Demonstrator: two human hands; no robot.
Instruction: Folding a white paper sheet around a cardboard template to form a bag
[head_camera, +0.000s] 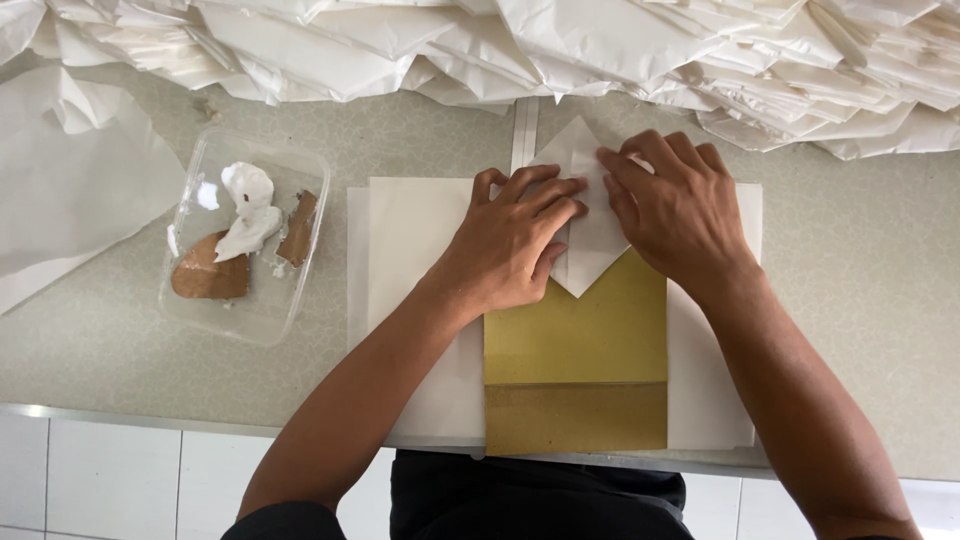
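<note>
Bare table (860, 300) right; glue tray (245, 235) left, paper heap (600, 45) behind.

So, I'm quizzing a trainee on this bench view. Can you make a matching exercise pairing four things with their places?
Things:
1. plastic tray
2. gold paper
3. heap of white sheets
4. white folded flap

Places:
A. along the far edge
B. under both hands
C. left of the left hand
D. nearest the person, in the middle

Pairs: 1-C, 2-D, 3-A, 4-B. The right hand also presses the flap.
</note>
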